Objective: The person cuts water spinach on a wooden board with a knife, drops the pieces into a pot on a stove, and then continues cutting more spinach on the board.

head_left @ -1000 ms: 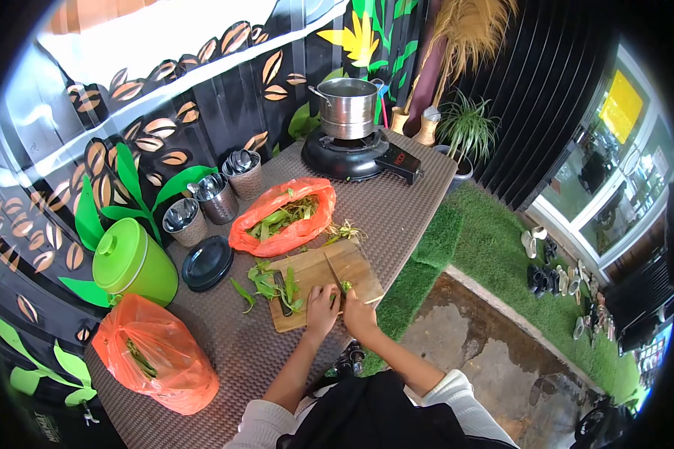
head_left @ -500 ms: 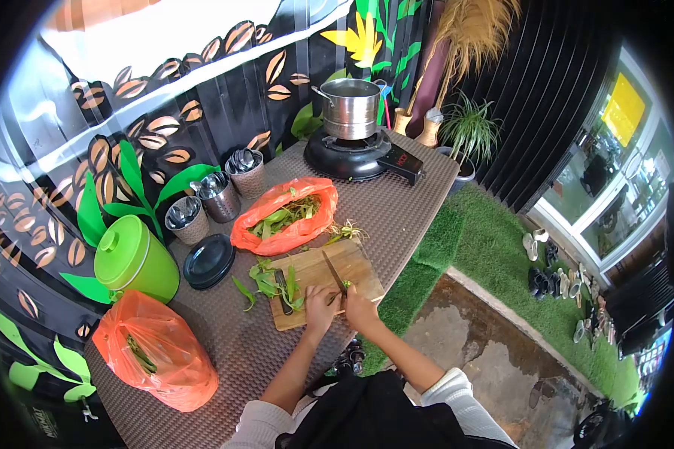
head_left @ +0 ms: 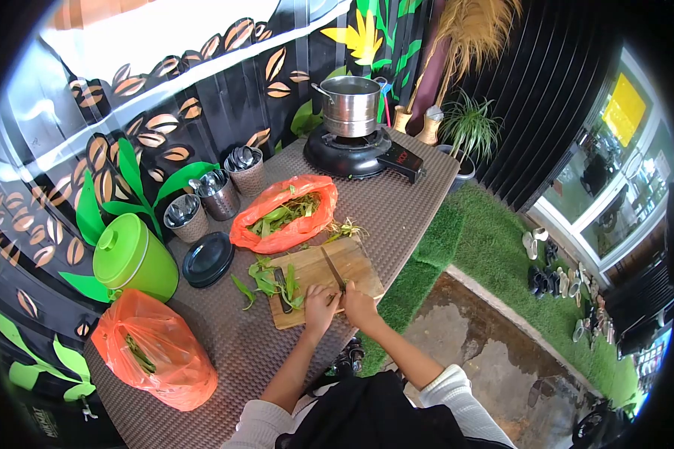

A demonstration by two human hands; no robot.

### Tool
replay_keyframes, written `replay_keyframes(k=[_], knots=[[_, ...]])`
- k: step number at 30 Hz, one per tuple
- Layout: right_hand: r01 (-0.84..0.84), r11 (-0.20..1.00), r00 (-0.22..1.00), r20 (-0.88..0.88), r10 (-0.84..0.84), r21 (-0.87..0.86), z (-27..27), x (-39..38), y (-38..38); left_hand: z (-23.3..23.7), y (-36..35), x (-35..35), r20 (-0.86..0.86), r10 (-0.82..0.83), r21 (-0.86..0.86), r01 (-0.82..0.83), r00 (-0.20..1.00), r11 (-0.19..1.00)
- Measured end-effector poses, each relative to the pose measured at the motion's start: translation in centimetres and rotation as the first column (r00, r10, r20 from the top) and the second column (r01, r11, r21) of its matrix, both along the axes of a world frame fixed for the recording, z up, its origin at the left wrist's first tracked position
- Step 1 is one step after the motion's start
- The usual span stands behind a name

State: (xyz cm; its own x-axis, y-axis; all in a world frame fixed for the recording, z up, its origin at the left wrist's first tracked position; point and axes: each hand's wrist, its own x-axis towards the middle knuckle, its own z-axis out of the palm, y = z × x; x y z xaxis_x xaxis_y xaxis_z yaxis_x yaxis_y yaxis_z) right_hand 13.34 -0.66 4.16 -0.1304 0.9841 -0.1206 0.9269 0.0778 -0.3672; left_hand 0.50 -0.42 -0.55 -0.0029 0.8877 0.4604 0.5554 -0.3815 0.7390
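1. The right hand (head_left: 359, 307) is closed round the handle of a kitchen knife (head_left: 332, 269). The blade slants up across the wooden cutting board (head_left: 361, 263), just below the frame's centre.
2. The left hand (head_left: 320, 305) lies knuckles-up on the board right beside it, fingers curled down. Whether they pinch a stem is too small to tell.
3. Over the last second both hands have crept slightly up the frame and the blade with them. The small green piece seen near the right hand before is now hidden.
4. The loose leafy greens (head_left: 269, 283) at the board's left end lie as they did.
5. The open orange bag of greens (head_left: 284, 215) above the board is likewise unmoved on the surface (head_left: 401, 206).
6. Judging by so small a shift, the cutting is advancing in short strokes at one spot.
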Motion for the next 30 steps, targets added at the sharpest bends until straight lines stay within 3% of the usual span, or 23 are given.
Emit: replay_keyframes(k=[4,7,9,16,18,21,23,24,26,30], knots=[[-0.083,0.997,0.996,0.012,0.083,0.001,0.0,0.6,-0.3,0.6,-0.3,0.1,0.024,-0.006,-0.008,0.006,1.000,1.000],[0.009,0.999,1.000,0.019,-0.010,0.037,-0.4,-0.2,-2.3,0.6,-0.3,0.1,0.019,0.009,0.006,-0.010,1.000,1.000],[0.116,0.992,0.993,0.030,-0.115,-0.041,-0.7,-1.0,-2.7,0.5,-0.3,0.2,0.003,0.015,0.002,-0.015,1.000,1.000],[0.004,1.000,0.999,-0.040,-0.003,0.029,0.1,0.2,-0.2,1.1,-0.8,0.4,-0.044,0.016,0.060,-0.013,0.999,0.998],[-0.017,0.999,1.000,-0.013,0.016,-0.049,0.3,0.4,-1.1,1.1,-0.9,0.4,-0.018,0.017,0.086,-0.015,1.000,0.996],[0.121,0.990,0.993,0.021,-0.120,-0.067,0.0,-0.9,-2.9,1.2,-0.8,0.3,-0.036,0.014,0.057,-0.012,0.999,0.998],[0.110,0.993,0.994,0.009,-0.110,-0.037,-0.1,-1.3,-2.6,1.9,-1.1,0.3,0.116,-0.024,-0.092,0.035,0.993,0.995],[0.100,0.995,0.995,-0.006,-0.100,-0.007,-0.2,-1.4,-2.4,1.6,-1.1,0.3,0.114,-0.024,-0.093,0.035,0.993,0.995],[0.059,0.998,0.998,-0.002,-0.059,-0.011,0.0,-0.8,-1.2,1.0,-1.2,0.3,-0.029,-0.009,-0.060,0.007,1.000,0.998],[-0.040,0.999,0.998,-0.040,0.040,-0.013,0.8,0.8,-0.2,1.1,-1.5,0.3,-0.067,-0.018,-0.010,0.017,0.998,1.000]])
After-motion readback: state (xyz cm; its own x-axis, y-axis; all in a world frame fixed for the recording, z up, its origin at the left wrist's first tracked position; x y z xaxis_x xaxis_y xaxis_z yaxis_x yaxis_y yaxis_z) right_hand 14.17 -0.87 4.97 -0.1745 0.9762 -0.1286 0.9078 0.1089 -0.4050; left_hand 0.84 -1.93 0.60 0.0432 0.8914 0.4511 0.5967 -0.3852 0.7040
